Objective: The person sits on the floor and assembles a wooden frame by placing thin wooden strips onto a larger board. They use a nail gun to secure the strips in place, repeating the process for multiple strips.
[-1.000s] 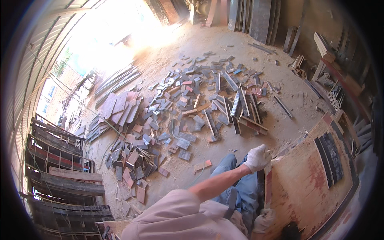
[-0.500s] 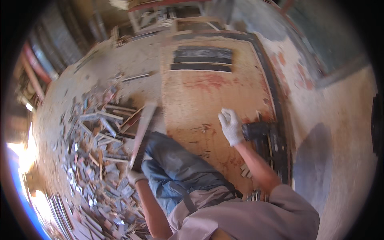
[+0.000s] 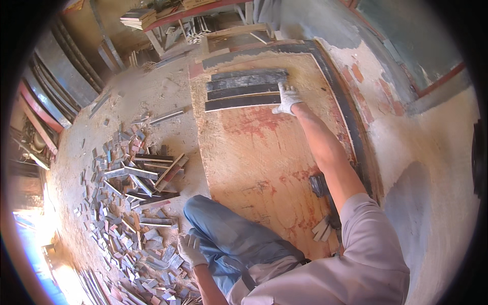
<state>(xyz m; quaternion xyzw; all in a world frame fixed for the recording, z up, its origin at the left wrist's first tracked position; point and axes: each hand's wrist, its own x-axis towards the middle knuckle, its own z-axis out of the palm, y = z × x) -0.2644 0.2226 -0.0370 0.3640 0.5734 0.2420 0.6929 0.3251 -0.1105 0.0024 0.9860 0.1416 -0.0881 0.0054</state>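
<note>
My right hand (image 3: 288,100), in a white knit glove, reaches far out over the plywood sheet (image 3: 244,168). Its fingers and thumb are spread at the right end of several dark wooden strips (image 3: 241,90) lying side by side; it touches the nearest ones without closing round them. My left hand (image 3: 190,250), also gloved, is low beside my bent knee, near the scrap pile (image 3: 132,218). Nothing shows in it, and its fingers are loosely apart. Longer offcuts (image 3: 170,173) lie on top of the pile among many small dark pieces.
A dark object (image 3: 319,185) and some pale wood bits (image 3: 322,229) lie on the sheet's right side. The wall (image 3: 371,76) runs along the right. Long boards (image 3: 66,61) lean at the far left. A red-edged bench (image 3: 193,15) stands at the back.
The long strip in my left hand has been let go, and that hand is lower now. My right hand has moved forward from over the middle of the plywood to the dark strips, its fingers spreading.
</note>
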